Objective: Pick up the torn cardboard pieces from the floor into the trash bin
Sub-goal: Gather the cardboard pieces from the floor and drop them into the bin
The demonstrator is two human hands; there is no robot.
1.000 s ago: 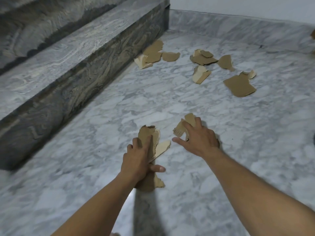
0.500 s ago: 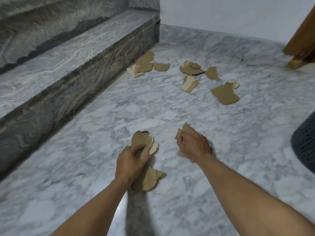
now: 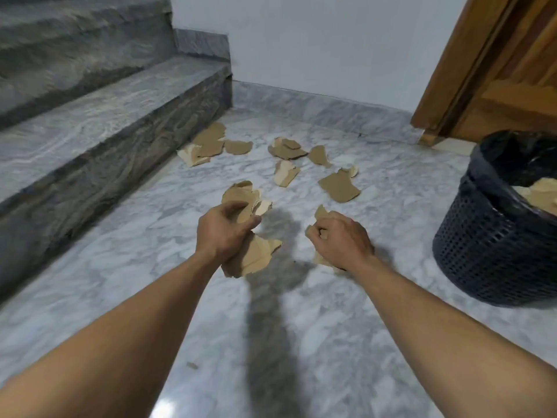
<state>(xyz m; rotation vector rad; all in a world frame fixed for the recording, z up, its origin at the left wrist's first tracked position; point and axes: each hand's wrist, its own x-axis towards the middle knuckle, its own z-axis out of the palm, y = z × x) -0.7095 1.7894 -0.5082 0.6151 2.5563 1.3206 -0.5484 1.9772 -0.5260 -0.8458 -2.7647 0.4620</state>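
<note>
Both hands are coming up off the floor [image 3: 150,282] with cardboard. A second ago the right hand [image 3: 343,239] was lying spread on its scrap [image 3: 321,212]; now it's gripping it. View is tilting up too, so the bin [image 3: 497,251] is showing at right.

Left hand [image 3: 221,233]: fingers [image 3: 232,208] are curling tight round the middle of a stack [image 3: 256,254] of several pieces. Stack's long axis is running near-to-far. One ragged end is sticking out below the wrist, the other is pointing toward the far wall.

Right hand: fingers [image 3: 324,227] are curling in and clamping the scrap against the palm. One tip is poking out past the knuckles and a bit is showing under the wrist. Same near-to-far axis. Can't tell if it's one piece or more.

Hands are sitting apart, not touching.

Loose pieces [image 3: 339,187] are lying flat on the floor beyond the hands, scattered between the step [image 3: 105,116] and the bin, one cluster right against the step's riser.

Bin is standing upright well to the right of the right hand, black liner in it, cardboard already sitting inside.
</note>
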